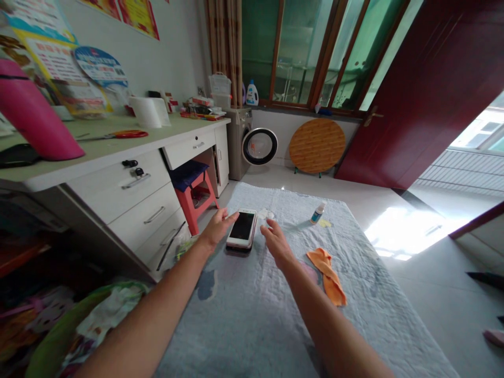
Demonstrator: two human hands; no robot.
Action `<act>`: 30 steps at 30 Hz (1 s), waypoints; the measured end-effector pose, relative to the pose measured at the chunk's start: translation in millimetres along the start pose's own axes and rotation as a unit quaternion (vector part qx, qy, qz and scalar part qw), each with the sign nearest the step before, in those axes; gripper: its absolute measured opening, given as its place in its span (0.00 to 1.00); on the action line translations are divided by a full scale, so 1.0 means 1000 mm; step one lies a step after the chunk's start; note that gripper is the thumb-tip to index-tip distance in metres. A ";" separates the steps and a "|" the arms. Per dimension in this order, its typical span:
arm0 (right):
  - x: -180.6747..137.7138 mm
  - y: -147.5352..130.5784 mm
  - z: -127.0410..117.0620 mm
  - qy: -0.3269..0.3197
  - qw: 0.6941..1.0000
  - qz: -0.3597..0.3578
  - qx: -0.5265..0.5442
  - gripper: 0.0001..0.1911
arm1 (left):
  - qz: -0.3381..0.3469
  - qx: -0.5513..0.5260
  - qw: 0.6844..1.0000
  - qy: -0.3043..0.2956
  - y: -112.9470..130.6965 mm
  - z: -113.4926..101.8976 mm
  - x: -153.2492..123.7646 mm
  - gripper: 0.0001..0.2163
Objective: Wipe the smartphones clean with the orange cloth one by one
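White phone (pixel 242 229), one. Lies flat on grey-blue cloth (pixel 255 315), long axis pointing away, between left hand (pixel 214 230), open, nearer, at far-left edge, and right hand (pixel 277 244), open, empty, just apart.

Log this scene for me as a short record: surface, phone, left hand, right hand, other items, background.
Surface: grey-blue cloth
Phone: white-framed phone, lying screen up, screen dark
Left hand: left hand at the phone's upper left edge; contact unclear
Right hand: right hand open, apart from the phone on its right
Other items: small bottle, upright; orange fabric, nearer the wearer
Background: washing machine, door open; red stool by the desk
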State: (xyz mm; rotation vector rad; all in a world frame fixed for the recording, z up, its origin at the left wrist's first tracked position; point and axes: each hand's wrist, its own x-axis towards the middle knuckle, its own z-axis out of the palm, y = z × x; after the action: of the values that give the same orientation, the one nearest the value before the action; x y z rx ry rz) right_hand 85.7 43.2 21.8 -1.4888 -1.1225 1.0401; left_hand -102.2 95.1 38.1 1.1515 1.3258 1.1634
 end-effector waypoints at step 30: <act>-0.054 0.046 -0.193 -0.060 0.900 -0.080 -0.424 0.23 | 0.178 0.586 0.787 0.066 0.010 0.030 -0.063 0.34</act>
State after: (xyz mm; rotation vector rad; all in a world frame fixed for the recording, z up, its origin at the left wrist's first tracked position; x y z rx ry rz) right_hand 268.0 -52.5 13.7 -1.9533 -1.9004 0.5263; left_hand -68.5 34.4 51.8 2.3091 2.0879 0.5593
